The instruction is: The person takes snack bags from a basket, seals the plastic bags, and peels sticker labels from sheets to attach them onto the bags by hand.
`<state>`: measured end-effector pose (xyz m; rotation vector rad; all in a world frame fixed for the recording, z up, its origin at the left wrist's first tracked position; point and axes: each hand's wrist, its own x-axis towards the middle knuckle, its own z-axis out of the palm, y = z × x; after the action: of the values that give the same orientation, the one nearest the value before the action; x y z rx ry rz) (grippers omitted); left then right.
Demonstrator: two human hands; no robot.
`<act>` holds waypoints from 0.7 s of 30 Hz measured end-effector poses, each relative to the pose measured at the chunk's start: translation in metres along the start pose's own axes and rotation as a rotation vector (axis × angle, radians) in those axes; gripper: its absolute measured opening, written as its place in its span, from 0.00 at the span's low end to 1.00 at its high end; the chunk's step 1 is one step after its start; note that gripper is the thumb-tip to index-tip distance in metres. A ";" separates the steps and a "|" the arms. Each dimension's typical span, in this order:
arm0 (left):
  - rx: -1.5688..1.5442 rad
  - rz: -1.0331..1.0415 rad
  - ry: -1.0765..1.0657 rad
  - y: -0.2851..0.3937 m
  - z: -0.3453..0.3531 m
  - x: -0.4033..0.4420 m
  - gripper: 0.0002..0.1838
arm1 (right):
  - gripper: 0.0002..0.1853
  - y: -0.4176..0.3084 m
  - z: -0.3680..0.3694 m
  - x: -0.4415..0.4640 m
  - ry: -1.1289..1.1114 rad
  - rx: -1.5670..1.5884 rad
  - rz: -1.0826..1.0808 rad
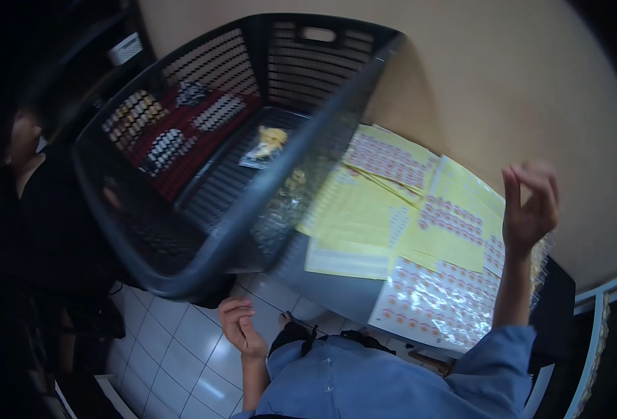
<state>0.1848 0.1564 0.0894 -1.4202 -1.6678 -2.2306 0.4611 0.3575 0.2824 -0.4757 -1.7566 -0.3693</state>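
My left hand hangs over the tiled floor beneath the basket's near edge, its fingers loosely curled with nothing visible in them. Raised above the right part of the table, my right hand has its fingers bent toward the thumb; it is blurred, and anything between the fingertips is too small to make out. Below it lie sheets of round stickers and yellow sheets. A large black basket stands at the left, with a small clear packet of yellowish items inside.
Beyond the basket's slatted side lies red cloth with packets. More clear packets show through its near side. Another person in dark clothing is at the far left. A beige wall rises behind the grey table.
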 end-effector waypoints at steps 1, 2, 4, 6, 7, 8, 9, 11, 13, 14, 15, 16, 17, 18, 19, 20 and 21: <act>0.153 0.010 0.002 -0.006 -0.021 0.007 0.15 | 0.07 -0.012 0.025 0.027 -0.019 0.088 -0.099; 0.203 0.048 0.023 -0.019 -0.046 0.009 0.07 | 0.07 -0.030 0.049 0.057 -0.083 0.104 -0.203; 0.287 0.044 0.044 -0.028 -0.088 0.020 0.04 | 0.07 -0.065 0.098 0.109 -0.258 0.234 -0.314; 0.407 -0.002 0.099 -0.033 -0.122 0.028 0.07 | 0.06 -0.095 0.153 0.144 -0.534 0.399 -0.363; 0.415 0.003 0.116 -0.035 -0.138 0.033 0.07 | 0.07 -0.109 0.179 0.157 -0.696 0.445 -0.404; 0.516 0.016 0.125 -0.037 -0.154 0.037 0.08 | 0.08 -0.122 0.207 0.161 -0.854 0.366 -0.446; 0.616 0.026 0.134 -0.040 -0.167 0.040 0.09 | 0.10 -0.132 0.234 0.159 -1.010 0.279 -0.487; 0.636 -0.005 0.196 -0.044 -0.186 0.044 0.13 | 0.13 -0.149 0.277 0.151 -1.423 0.051 -0.544; 0.668 -0.084 0.231 -0.047 -0.200 0.046 0.16 | 0.16 -0.159 0.311 0.140 -1.740 -0.144 -0.678; 0.655 -0.057 0.204 -0.052 -0.208 0.044 0.16 | 0.17 -0.160 0.328 0.133 -1.850 -0.220 -0.756; 0.657 -0.064 0.210 -0.057 -0.211 0.044 0.16 | 0.19 -0.158 0.343 0.124 -1.961 -0.298 -0.831; 0.583 -0.117 0.294 -0.061 -0.211 0.042 0.16 | 0.20 -0.154 0.354 0.112 -1.992 -0.321 -0.824; 0.507 -0.168 0.380 -0.066 -0.211 0.040 0.17 | 0.20 -0.150 0.364 0.097 -2.021 -0.347 -0.818; 0.513 -0.253 0.338 -0.069 -0.214 0.037 0.19 | 0.30 -0.141 0.378 0.077 -2.065 -0.363 -0.828; 0.508 -0.259 0.348 -0.072 -0.215 0.036 0.19 | 0.30 -0.124 0.387 0.050 -1.956 -0.243 -0.876; 0.485 -0.345 0.367 -0.074 -0.215 0.036 0.18 | 0.30 -0.112 0.391 0.032 -1.922 -0.096 -0.953; 0.459 -0.431 0.382 -0.077 -0.215 0.036 0.16 | 0.31 -0.108 0.391 0.013 -1.963 -0.111 -0.953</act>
<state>-0.0117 0.0415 0.0509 -0.5350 -2.2790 -1.9157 0.0752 0.4555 0.2051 0.1941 -3.8844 -0.7601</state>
